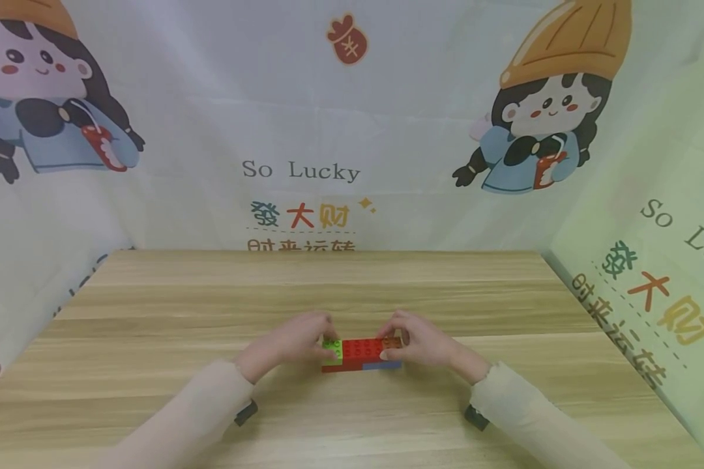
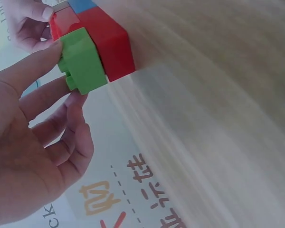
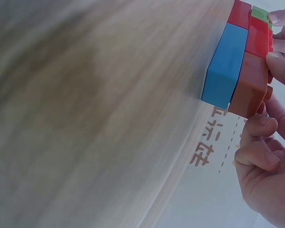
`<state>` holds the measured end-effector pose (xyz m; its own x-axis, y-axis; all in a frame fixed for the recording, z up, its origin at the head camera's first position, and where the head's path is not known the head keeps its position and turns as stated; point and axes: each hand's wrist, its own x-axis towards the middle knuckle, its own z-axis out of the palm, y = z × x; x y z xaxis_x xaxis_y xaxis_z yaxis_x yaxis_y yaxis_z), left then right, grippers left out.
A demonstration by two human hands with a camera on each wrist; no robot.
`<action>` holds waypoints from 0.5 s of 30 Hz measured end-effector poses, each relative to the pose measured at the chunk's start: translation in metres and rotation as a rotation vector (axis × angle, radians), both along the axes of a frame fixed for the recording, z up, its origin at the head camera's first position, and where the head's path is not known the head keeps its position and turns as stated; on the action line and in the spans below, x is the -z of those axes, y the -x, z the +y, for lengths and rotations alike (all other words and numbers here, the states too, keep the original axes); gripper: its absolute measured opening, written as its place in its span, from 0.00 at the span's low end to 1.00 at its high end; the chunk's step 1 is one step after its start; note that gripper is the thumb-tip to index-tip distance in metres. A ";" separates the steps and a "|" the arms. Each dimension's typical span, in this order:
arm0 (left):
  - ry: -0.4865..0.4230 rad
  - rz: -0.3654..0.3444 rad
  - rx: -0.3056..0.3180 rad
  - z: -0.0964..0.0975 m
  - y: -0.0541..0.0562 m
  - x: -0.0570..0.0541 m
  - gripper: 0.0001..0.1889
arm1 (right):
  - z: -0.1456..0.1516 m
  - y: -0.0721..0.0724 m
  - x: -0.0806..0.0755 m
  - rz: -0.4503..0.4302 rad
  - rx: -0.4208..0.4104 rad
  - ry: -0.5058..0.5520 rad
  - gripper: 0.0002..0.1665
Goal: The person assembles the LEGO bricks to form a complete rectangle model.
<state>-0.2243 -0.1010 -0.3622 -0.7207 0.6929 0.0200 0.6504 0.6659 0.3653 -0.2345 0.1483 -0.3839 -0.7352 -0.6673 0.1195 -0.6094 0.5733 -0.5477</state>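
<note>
Two layers of toy building bricks stand joined in a row on the table. On top are a green brick (image 2: 85,61), a red brick (image 1: 360,350) and a brown brick (image 3: 250,85). Below lie another red brick (image 2: 111,45) and a blue brick (image 3: 226,66). My left hand (image 1: 290,340) pinches the green brick at the row's left end, thumb in front and fingers behind. At the opposite end my right hand (image 1: 427,340) pinches the brown brick, its thumb close to the seam with the upper red brick. Fingers partly hide the studs.
The bricks rest on a wood-grain table (image 1: 211,286). Behind it and along the sides hangs a pale printed cloth (image 1: 416,215) with cartoon figures and lettering. Dark devices show below the wrists, one at the left cuff (image 1: 246,413) and one at the right cuff (image 1: 476,417).
</note>
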 end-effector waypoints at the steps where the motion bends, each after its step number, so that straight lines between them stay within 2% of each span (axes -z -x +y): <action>1: 0.012 0.000 -0.002 0.001 0.000 -0.001 0.13 | 0.000 0.000 0.000 -0.003 -0.001 0.002 0.17; 9: 0.063 0.012 -0.010 0.001 0.001 -0.001 0.13 | 0.000 -0.001 -0.002 -0.028 0.009 0.018 0.17; 12: 0.015 0.031 -0.004 -0.002 0.000 0.004 0.13 | 0.000 0.000 -0.001 -0.026 0.012 0.015 0.16; 15: -0.079 0.031 0.003 -0.007 -0.001 0.013 0.15 | -0.001 0.000 0.000 -0.022 0.016 0.013 0.16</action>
